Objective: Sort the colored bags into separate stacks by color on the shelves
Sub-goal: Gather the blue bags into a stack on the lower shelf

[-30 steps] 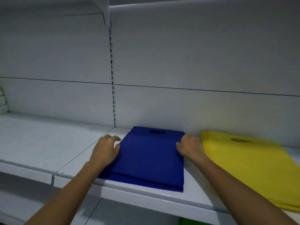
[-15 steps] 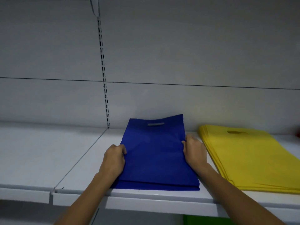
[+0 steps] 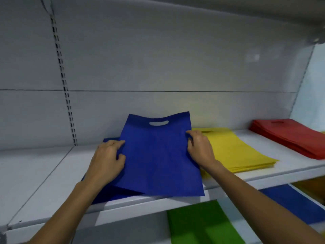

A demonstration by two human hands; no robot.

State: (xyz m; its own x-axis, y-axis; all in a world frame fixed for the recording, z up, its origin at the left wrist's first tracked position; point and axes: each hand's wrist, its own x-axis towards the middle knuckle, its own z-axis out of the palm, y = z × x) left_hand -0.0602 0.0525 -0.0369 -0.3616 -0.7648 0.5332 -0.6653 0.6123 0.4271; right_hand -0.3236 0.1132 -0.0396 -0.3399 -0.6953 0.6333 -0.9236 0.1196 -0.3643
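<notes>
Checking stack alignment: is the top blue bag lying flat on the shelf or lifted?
Lifted. The top blue bag is held at both side edges by the left hand and right hand, its handle end raised.

Bare shelf (image 3: 44,166) lies open leftward; yellow stack (image 3: 235,148) and red stack (image 3: 288,136) crowd the right.

The blue bag (image 3: 158,155) I hold hides most of the blue stack (image 3: 112,192) beneath and the yellow stack's (image 3: 235,150) near left corner. The red stack (image 3: 288,136) runs off the right edge; lower-shelf green bag (image 3: 202,224) blurs, cut below.
</notes>
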